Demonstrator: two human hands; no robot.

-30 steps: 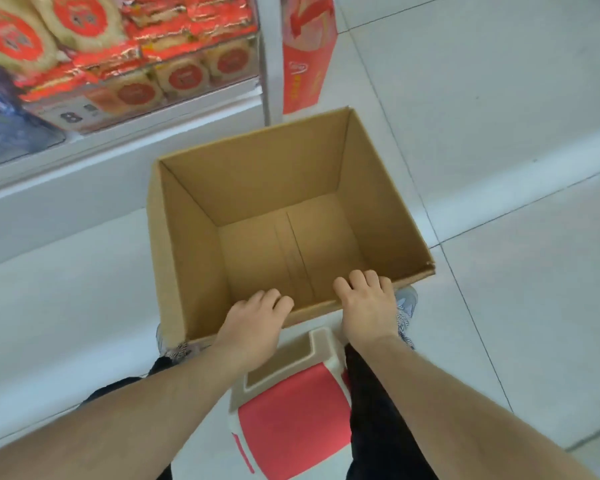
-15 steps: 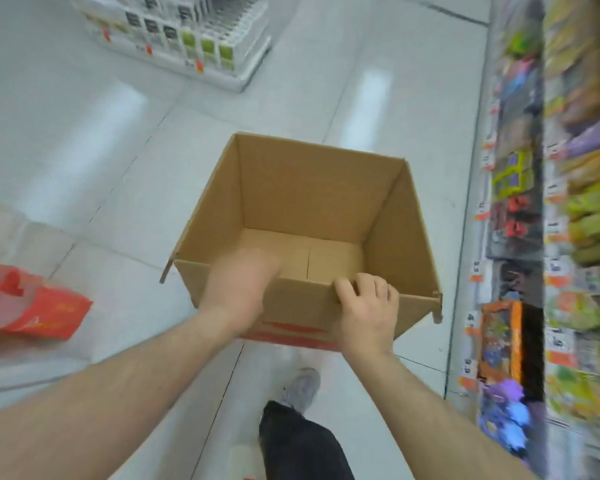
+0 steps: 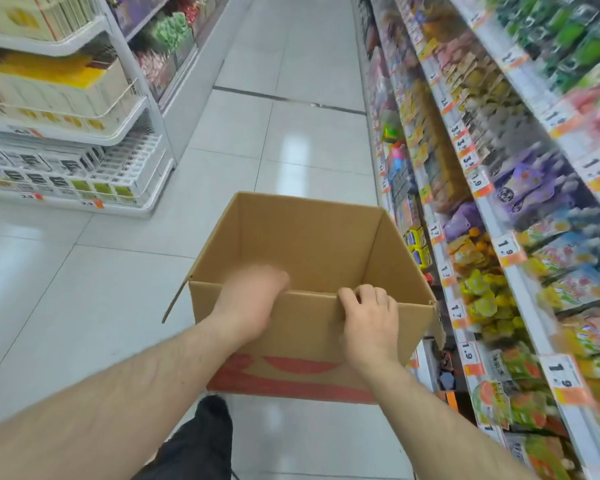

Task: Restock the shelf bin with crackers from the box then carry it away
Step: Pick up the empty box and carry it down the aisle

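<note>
A brown cardboard box (image 3: 326, 244) with red print on its near side hangs in the air in front of me, open at the top with nothing visible inside. My left hand (image 3: 250, 299) grips the near rim left of centre, fingers curled over the edge; it is blurred. My right hand (image 3: 369, 318) grips the same rim to the right, fingers hooked over the top. No crackers or shelf bin are in view.
Tall shelves of snack bags (image 3: 506, 209) with orange price tags run close along the right. A white rack of boxed goods (image 3: 66, 133) stands at the left. A white tiled aisle (image 3: 284, 133) stretches ahead. My dark trouser leg (image 3: 201, 441) shows below the box.
The box came up off the floor by the cracker shelf and stool. I have turned round with it, and now face down an aisle, both hands still on the near rim.
</note>
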